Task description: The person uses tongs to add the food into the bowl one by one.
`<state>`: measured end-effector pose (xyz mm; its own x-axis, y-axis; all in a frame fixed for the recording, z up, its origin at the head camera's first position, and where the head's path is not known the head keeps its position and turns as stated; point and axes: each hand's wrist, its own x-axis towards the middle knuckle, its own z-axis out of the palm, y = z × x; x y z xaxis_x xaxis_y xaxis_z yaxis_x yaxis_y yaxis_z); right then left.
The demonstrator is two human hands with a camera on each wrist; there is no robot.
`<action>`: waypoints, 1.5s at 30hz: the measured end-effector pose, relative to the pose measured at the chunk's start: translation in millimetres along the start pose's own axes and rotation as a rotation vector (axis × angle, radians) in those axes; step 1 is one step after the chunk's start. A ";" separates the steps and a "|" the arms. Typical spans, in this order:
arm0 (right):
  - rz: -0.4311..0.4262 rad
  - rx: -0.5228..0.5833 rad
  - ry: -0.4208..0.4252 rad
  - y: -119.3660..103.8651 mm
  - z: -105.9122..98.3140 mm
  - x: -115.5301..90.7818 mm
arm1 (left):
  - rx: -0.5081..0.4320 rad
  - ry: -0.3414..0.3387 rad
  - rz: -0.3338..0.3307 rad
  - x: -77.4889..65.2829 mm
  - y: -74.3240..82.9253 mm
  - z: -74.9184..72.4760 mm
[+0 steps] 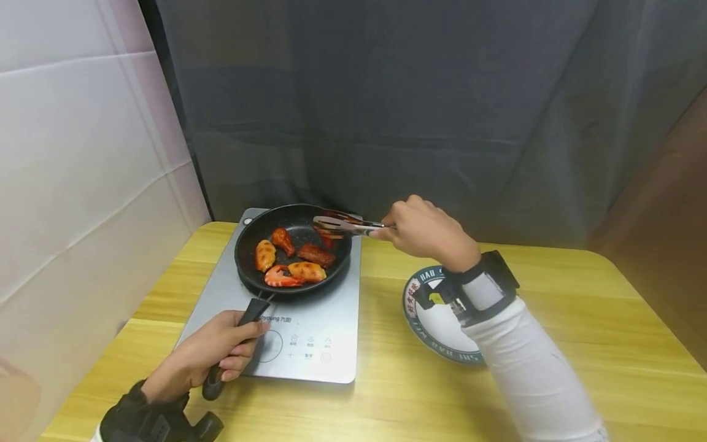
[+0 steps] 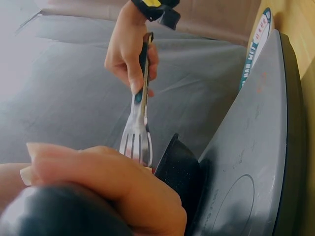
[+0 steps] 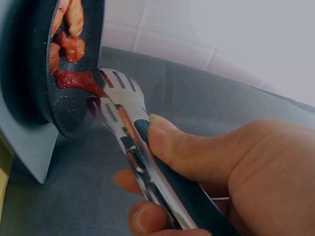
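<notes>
My left hand (image 1: 223, 347) grips the black handle (image 1: 253, 311) of a frying pan (image 1: 295, 212). My right hand (image 1: 428, 230) holds metal food tongs (image 1: 345, 226) with dark grips, their slotted heads over the pan's right back part. Between those heads is a dark red, glossy piece of food (image 3: 78, 81); its exact kind is unclear. Lying in the pan are a small drumstick (image 1: 283, 240), two browned chicken wings (image 1: 307, 271), a shrimp (image 1: 280, 277) and a brown slab of meat (image 1: 316, 255). In the left wrist view, the left hand hides most of the pan.
Under the pan is a silver induction cooker (image 1: 309, 319) on the wooden table (image 1: 381, 380). A white plate (image 1: 442, 328) with a lettered teal rim stands to its right, partly covered by the right forearm. A grey curtain (image 1: 386, 123) hangs behind, a white wall panel (image 1: 83, 153) at left.
</notes>
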<state>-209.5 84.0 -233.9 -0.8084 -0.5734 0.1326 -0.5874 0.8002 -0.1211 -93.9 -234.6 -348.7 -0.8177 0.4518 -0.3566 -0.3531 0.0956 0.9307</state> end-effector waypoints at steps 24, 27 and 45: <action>0.161 -0.079 -0.135 -15.6 18.6 46.0 | -0.003 -0.011 0.004 -2.8 -0.1 2.9; 0.160 -0.075 -0.140 -14.5 22.2 48.8 | -0.003 -0.011 0.002 -2.9 -0.1 2.9; 0.137 -0.074 -0.122 -9.5 43.3 54.2 | -0.012 -0.008 -0.007 -0.2 -0.3 4.4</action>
<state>-249.3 37.6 -268.1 -0.8819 -0.4714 -0.0012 -0.4706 0.8805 -0.0567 -91.7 -230.9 -348.5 -0.8116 0.4585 -0.3620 -0.3639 0.0879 0.9273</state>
